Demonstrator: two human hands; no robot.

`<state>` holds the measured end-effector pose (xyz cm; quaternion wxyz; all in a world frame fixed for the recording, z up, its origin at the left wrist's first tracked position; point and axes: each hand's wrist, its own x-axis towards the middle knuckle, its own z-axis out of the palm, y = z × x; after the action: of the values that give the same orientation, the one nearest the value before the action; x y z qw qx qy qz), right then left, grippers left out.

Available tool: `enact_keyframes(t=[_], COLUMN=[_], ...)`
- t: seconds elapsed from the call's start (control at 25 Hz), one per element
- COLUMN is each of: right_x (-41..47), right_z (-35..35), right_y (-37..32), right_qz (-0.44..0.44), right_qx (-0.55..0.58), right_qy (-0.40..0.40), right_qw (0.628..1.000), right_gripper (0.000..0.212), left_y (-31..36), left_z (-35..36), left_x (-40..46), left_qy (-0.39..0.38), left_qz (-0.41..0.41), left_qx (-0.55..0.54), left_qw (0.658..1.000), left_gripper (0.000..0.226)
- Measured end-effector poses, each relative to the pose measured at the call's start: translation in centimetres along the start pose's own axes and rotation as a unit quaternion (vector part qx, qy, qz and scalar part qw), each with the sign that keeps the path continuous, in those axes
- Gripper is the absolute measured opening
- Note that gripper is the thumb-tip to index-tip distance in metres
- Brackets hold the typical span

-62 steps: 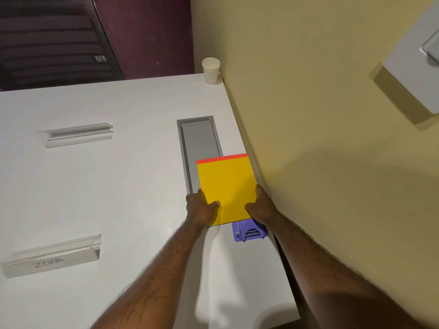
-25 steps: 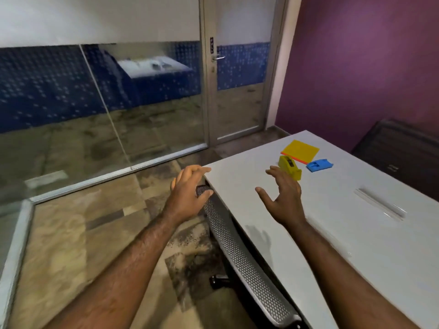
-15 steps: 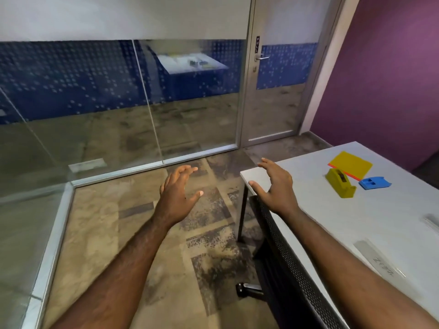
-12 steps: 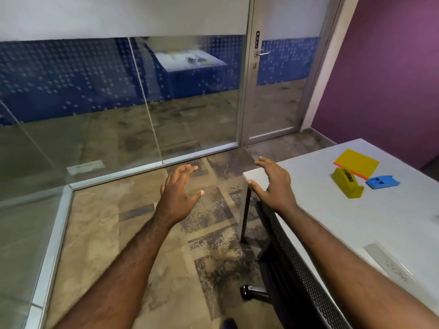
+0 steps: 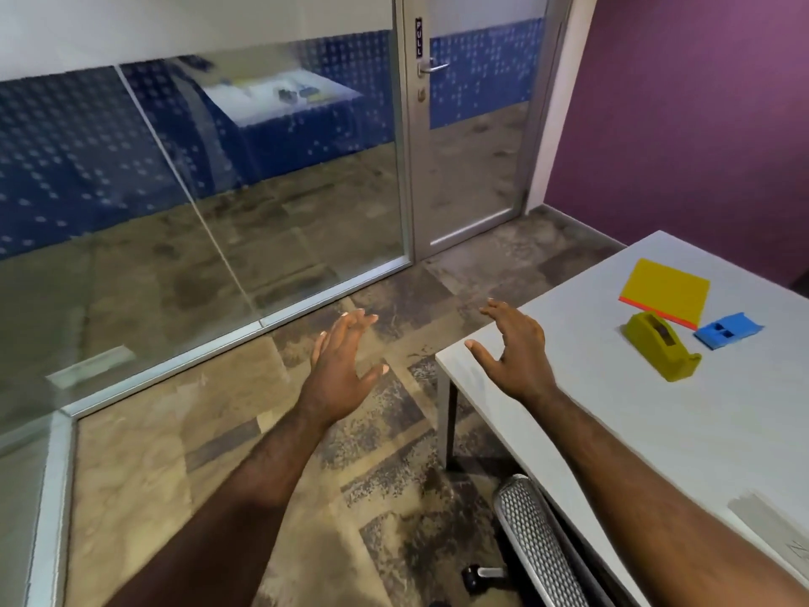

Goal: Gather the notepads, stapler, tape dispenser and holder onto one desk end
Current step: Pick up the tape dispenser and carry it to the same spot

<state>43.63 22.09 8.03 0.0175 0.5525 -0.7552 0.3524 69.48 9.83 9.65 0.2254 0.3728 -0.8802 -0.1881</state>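
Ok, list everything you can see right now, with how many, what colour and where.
desk: one, white, right side of view
notepad: one, yellow with a red edge strip, flat near the desk's far end
tape dispenser: one, olive yellow, on the desk, just in front of the notepad
stapler: one, blue, on the desk, to the right of the tape dispenser
chair: one, grey mesh back, at the desk's near edge
glass door: one, metal frame with a handle, far side of the room
left hand: open, empty, over the floor
right hand: open, empty, over the desk corner
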Motion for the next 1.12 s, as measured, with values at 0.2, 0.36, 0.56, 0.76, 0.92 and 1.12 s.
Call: enact_keyframes(t=[0.2, 0.36, 0.56, 0.76, 0.92, 1.12], right_x=[3.0, 4.1, 4.9, 3.7, 2.4, 1.5], right_z=[1.3, 2.4, 3.4, 3.2, 2.8, 2.1], right_y=[3.0, 5.9, 8.3, 8.9, 9.9, 13.2], right_qz=[0.045, 0.102, 0.228, 0.348, 0.404, 0.463], right_qx=[-0.034, -0.064, -0.111, -0.145, -0.166, -0.168], right_qy=[0.0, 0.021, 0.084, 0.141, 0.165, 0.182], right_qw=[0.998, 0.992, 0.964, 0.916, 0.884, 0.851], right_gripper=[0.055, 0.053, 0.052, 0.053, 0.053, 0.058], left_y=[-0.8, -1.7, -2.3, -0.7, 2.7, 7.5], left_z=[2.7, 6.1, 10.8, 15.4, 18.8, 23.1], left_x=[8.6, 14.9, 22.9, 27.7, 29.9, 32.2], left_qy=[-0.047, -0.108, -0.182, -0.247, -0.282, -0.308], left_qz=[0.045, 0.102, 0.186, 0.263, 0.303, 0.36], left_qx=[0.002, -0.013, -0.041, -0.075, -0.104, -0.114], left_qw=[0.998, 0.989, 0.965, 0.93, 0.904, 0.873], left_gripper=[0.078, 0.075, 0.075, 0.075, 0.076, 0.072])
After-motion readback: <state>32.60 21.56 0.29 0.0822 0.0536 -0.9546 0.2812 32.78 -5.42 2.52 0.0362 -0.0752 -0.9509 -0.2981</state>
